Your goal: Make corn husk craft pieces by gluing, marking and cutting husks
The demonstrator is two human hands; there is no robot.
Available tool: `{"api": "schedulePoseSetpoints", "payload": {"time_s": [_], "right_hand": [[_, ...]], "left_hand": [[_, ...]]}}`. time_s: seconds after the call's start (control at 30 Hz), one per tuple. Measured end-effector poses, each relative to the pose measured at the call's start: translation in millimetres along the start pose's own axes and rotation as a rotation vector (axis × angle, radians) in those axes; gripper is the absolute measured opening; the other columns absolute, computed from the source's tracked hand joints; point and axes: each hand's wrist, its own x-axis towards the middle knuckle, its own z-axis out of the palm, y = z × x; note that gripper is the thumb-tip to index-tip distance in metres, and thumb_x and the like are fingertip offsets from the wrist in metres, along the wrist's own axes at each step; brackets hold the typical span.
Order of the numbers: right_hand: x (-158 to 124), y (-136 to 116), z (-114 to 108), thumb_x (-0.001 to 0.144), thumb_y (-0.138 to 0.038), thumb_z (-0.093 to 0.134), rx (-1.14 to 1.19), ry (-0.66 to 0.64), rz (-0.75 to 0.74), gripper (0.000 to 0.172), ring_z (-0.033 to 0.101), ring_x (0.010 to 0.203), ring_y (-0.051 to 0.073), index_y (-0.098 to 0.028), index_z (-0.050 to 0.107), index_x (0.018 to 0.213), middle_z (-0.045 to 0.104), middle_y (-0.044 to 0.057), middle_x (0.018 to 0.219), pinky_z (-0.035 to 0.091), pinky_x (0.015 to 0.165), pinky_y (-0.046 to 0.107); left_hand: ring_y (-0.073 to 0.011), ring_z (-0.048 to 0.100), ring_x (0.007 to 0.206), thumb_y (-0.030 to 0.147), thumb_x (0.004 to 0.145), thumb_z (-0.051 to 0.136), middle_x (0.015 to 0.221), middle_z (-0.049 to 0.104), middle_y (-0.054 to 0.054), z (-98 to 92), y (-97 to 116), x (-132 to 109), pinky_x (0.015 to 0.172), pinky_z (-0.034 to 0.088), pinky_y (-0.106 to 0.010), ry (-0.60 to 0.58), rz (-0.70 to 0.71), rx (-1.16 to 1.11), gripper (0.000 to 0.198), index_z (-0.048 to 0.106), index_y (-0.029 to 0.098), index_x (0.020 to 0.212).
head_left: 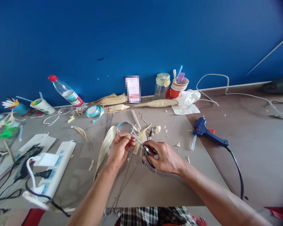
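My right hand (166, 157) grips a pair of scissors (149, 160) with its fingers in the black handles. The blades point left, close to my left hand (120, 149). Pinched between that hand's thumb and fingers is a small pale strip (125, 135), whose material I cannot make out. Just behind the hands lies a roll of clear tape (118, 127). Dried corn husk pieces (143, 138) and a pen (151, 133) lie under and beyond the scissors. A longer husk (106, 144) rests left of my left hand, and thin dark wires (126, 179) run beneath it.
A blue glue gun (211, 133) lies at right, its cord trailing forward. At left are a power strip (61, 164) and cables. Along the blue wall stand a leaning bottle (69, 94), a ribbon roll (93, 111), a jar (162, 86) and paper cups (178, 87).
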Motion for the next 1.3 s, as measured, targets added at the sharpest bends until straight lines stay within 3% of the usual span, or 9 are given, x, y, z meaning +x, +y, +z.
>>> {"api": "schedulePoseSetpoints", "payload": {"time_s": [0.2,0.63,1.03,1.3], "right_hand": [[-0.6,0.9,5.2,0.076,-0.028,0.055,-0.025,-0.011,0.015,0.032,0.056,0.06,0.013,-0.018,0.059,0.107,0.061,0.0,0.072,0.041,0.06,0.022],[-0.5,4.2,8.5,0.077,-0.021,0.052,-0.008,-0.011,0.033,0.031,0.056,0.06,0.012,-0.019,0.059,0.107,0.062,0.001,0.072,0.04,0.06,0.021],[3.2,7.7,-4.2,0.074,-0.018,0.054,0.064,0.004,0.069,0.029,0.048,0.055,0.009,-0.016,0.058,0.103,0.056,-0.003,0.066,0.035,0.054,0.02],[3.1,7.3,-2.2,0.073,-0.023,0.056,0.014,-0.041,0.016,0.027,0.05,0.058,0.011,-0.018,0.063,0.1,0.059,0.0,0.069,0.038,0.058,0.021]], "left_hand": [[-0.0073,0.06,0.055,0.021,0.068,0.075,0.073,0.068,0.002,2.7,-1.6,-0.6,0.06,0.05,-0.022,0.007,-0.022,-0.051,0.018,0.059,0.016,0.075],[-0.0074,0.06,0.055,0.024,0.069,0.075,0.072,0.068,0.001,1.5,-2.8,-0.3,0.059,0.051,-0.022,0.003,-0.031,-0.06,0.019,0.06,0.016,0.077],[-0.0075,0.06,0.056,0.025,0.067,0.075,0.082,0.069,-0.002,2.1,-0.6,-2.1,0.06,0.051,-0.023,-0.018,0.009,0.056,0.02,0.06,0.014,0.074],[-0.0063,0.056,0.052,0.024,0.067,0.074,0.066,0.062,0.002,3.5,0.9,-1.0,0.054,0.047,-0.019,-0.01,-0.003,0.077,0.022,0.055,0.015,0.068]]}}
